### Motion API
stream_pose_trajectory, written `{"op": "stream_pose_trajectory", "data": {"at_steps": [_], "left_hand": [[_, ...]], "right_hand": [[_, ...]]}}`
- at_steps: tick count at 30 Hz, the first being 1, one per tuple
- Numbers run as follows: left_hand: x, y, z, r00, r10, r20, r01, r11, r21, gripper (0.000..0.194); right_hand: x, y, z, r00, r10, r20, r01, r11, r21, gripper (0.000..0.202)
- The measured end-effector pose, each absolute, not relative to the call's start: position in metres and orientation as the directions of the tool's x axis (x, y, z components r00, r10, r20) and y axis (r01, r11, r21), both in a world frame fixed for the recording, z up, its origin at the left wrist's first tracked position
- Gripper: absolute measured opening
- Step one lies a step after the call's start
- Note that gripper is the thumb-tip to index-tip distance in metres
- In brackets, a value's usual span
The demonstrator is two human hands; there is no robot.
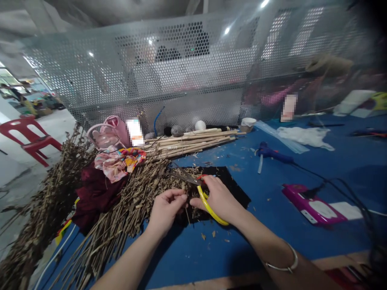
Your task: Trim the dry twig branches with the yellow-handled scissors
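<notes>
My left hand [169, 207] pinches a thin dried stem [188, 213] over the black cloth. Beside it on the right, my right hand [216, 197] is closed round yellow-handled scissors [216, 215], whose metal blades point up and left, slightly apart, over dried plant bits. A heap of dried stems [130, 205] lies to the left of my hands, its leafy ends beside them. Under the right part of the plant bits is a black cloth [232, 185].
Wooden sticks [193, 143] lie behind the heap. Patterned fabric [116, 163] and dark red cloth [93, 197] are at left. A blue glue gun [276, 154], a magenta power strip [311, 205] and cables lie at right. A perforated metal screen [169, 80] stands behind.
</notes>
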State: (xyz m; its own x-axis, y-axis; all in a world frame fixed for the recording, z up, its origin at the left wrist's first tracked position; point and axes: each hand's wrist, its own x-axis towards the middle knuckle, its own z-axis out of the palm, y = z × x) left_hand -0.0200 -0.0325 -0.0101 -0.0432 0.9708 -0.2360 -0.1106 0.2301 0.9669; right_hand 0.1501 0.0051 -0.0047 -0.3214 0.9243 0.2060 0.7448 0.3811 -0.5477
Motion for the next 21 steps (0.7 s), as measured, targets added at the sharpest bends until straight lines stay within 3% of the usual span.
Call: {"op": "stream_pose_trajectory", "data": {"at_steps": [9, 15, 21], "left_hand": [[-0.012, -0.040, -0.009, -0.060, 0.969, -0.241, 0.004, 0.241, 0.970, 0.022], [-0.012, -0.041, -0.009, -0.064, 0.973, -0.222, 0.024, 0.224, 0.974, 0.019], [-0.013, -0.041, -0.011, -0.067, 0.966, -0.248, 0.044, 0.251, 0.967, 0.016]], "right_hand": [[0.145, 0.000, -0.002, -0.339, 0.917, 0.209, 0.793, 0.398, -0.462, 0.055], [0.144, -0.001, 0.003, -0.296, 0.954, 0.041, 0.857, 0.284, -0.429, 0.047], [0.145, -0.001, 0.007, -0.286, 0.958, -0.020, 0.888, 0.257, -0.382, 0.044]]}}
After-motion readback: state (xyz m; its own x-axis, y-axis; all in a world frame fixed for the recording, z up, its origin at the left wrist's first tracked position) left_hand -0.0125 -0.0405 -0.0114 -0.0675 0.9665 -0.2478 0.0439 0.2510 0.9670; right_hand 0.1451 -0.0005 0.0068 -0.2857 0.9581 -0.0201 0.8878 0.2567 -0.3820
